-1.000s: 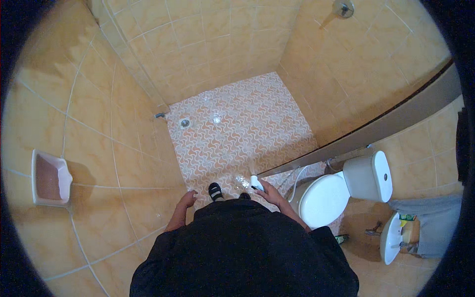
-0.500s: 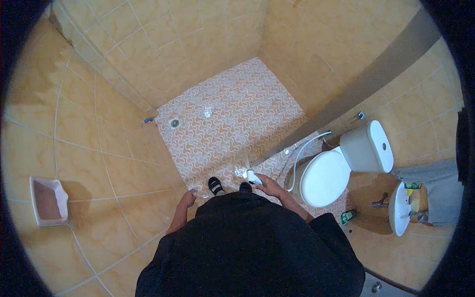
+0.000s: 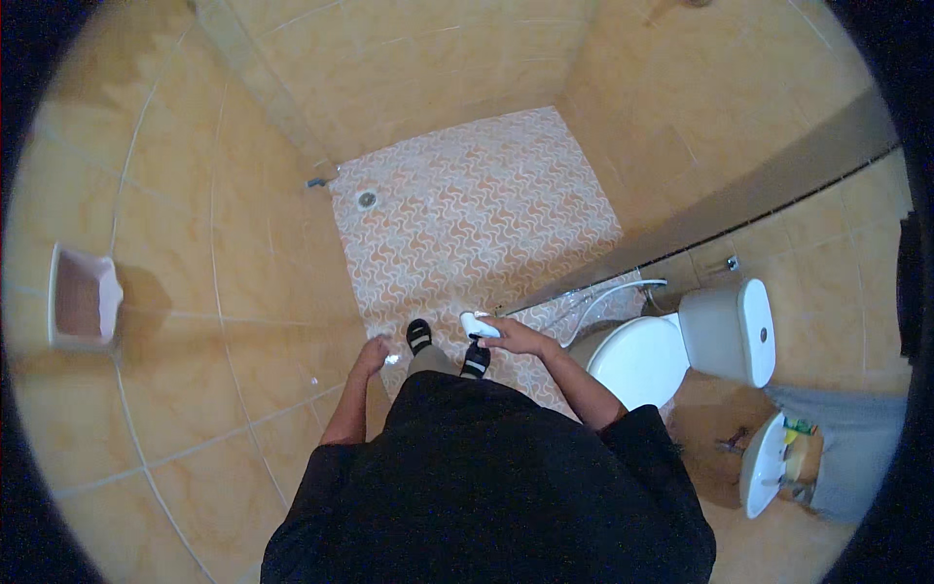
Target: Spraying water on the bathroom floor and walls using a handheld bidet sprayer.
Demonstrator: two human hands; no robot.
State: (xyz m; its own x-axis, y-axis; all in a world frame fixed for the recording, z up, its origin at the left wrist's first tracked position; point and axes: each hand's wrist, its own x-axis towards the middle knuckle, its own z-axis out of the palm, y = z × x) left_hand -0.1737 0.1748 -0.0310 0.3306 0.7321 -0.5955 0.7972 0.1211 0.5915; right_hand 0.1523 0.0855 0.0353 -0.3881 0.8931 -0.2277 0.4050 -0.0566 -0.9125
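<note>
In my right hand (image 3: 514, 336) is a white hand sprayer (image 3: 477, 325), held low over the floor in front of my feet. A white hose (image 3: 605, 294) curves from the wall beside the toilet toward that hand; its last stretch passes behind my forearm. Off to the left hangs my left hand (image 3: 371, 357), its fingers loosely curled, with nothing plainly in them. A bright spot (image 3: 391, 359) shows just beside it, perhaps a reflection on the floor. My feet in dark strapped sandals (image 3: 418, 336) stand on the patterned tile floor (image 3: 467, 204).
The white toilet (image 3: 632, 360) has its lid down at my right. Beyond it are a small washbasin (image 3: 763, 467) and a grey towel (image 3: 861, 448). A low partition (image 3: 720, 204) borders the shower area, with a drain (image 3: 367, 200). A pink wall holder (image 3: 83, 297) is at left.
The view has shifted, so the drain sits higher and the basin lower. My right hand has moved slightly left with the sprayer. Both sandals now show more fully.
</note>
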